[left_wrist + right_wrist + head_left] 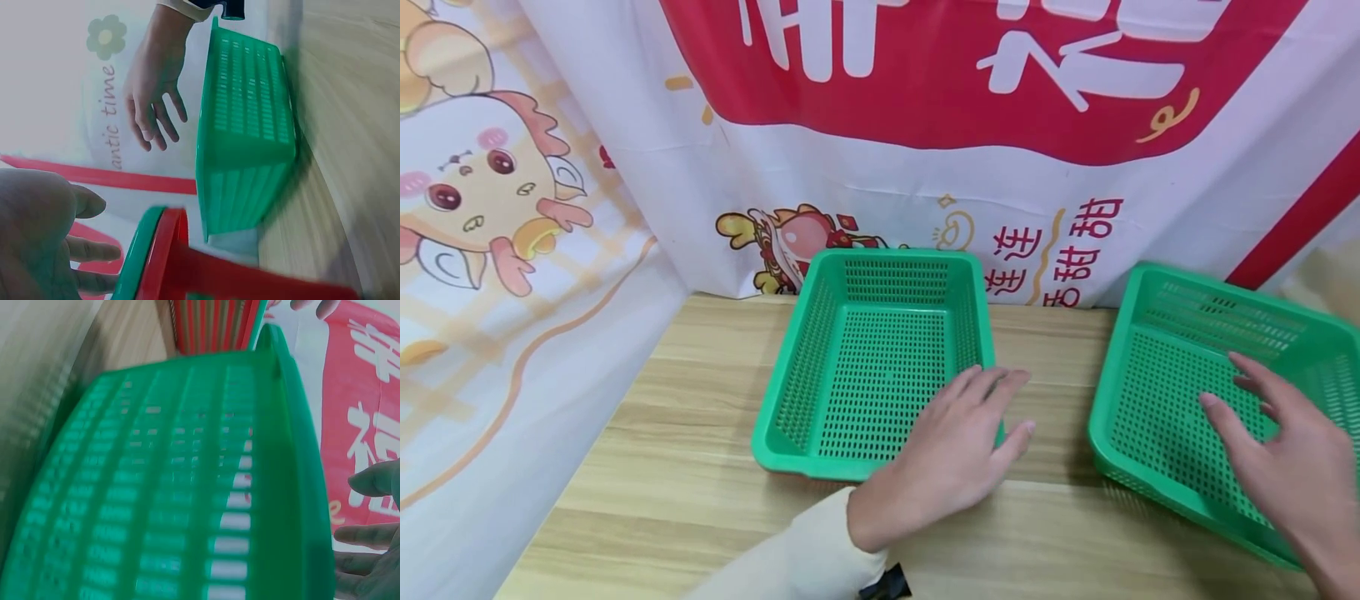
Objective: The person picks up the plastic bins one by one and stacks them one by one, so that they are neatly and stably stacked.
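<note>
With both hands holding nothing, the left hand (pixel 951 454) lay flat-fingered at the 4 o'clock corner of the centre basket (pixel 872 367) while the right hand (pixel 1296 467) hovered spread over the 3 o'clock basket (pixel 1157 392), so gripping each rim firmly seemed wisest.

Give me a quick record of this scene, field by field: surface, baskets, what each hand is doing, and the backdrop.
surface: wooden table
left basket: green, perforated, nothing inside, flat on the table
right basket: green, perforated, nothing inside, sits at an angle
left hand: fingers straight, over the left basket's near right corner
right hand: fingers spread, over the right basket; contact cannot be told
backdrop: white cloth banner with red print and cartoon figures
</note>
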### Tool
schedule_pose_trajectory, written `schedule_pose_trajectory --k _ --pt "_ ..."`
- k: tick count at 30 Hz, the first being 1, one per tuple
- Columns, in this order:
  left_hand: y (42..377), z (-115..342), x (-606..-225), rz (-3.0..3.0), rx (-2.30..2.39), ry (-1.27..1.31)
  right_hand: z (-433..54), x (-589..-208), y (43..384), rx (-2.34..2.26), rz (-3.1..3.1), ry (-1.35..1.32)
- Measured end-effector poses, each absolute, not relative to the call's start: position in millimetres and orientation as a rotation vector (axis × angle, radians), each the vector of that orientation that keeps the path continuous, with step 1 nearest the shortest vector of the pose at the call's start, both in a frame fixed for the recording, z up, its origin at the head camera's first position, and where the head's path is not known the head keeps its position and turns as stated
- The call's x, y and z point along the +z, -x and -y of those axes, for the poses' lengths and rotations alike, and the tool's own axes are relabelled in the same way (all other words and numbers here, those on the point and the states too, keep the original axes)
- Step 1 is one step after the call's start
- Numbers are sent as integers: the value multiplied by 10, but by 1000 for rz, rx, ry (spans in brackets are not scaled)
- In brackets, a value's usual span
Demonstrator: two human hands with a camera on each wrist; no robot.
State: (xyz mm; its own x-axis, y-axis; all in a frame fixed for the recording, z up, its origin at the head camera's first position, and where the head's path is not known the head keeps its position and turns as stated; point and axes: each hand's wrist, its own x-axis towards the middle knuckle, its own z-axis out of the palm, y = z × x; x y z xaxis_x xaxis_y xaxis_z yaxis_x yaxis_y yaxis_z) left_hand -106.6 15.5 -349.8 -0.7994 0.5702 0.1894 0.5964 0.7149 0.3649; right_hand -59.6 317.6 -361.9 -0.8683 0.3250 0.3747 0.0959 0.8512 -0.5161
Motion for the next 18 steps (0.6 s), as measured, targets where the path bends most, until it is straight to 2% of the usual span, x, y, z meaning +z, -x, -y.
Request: schedule_pose_trajectory --k 14,18 --pt "1033 -692 -3520 2833 -713 905 -3455 -3791 510 847 2330 465" --pt "990 -820 -3523 2845 -774 919 -3758 -3971 528 789 2335 567"
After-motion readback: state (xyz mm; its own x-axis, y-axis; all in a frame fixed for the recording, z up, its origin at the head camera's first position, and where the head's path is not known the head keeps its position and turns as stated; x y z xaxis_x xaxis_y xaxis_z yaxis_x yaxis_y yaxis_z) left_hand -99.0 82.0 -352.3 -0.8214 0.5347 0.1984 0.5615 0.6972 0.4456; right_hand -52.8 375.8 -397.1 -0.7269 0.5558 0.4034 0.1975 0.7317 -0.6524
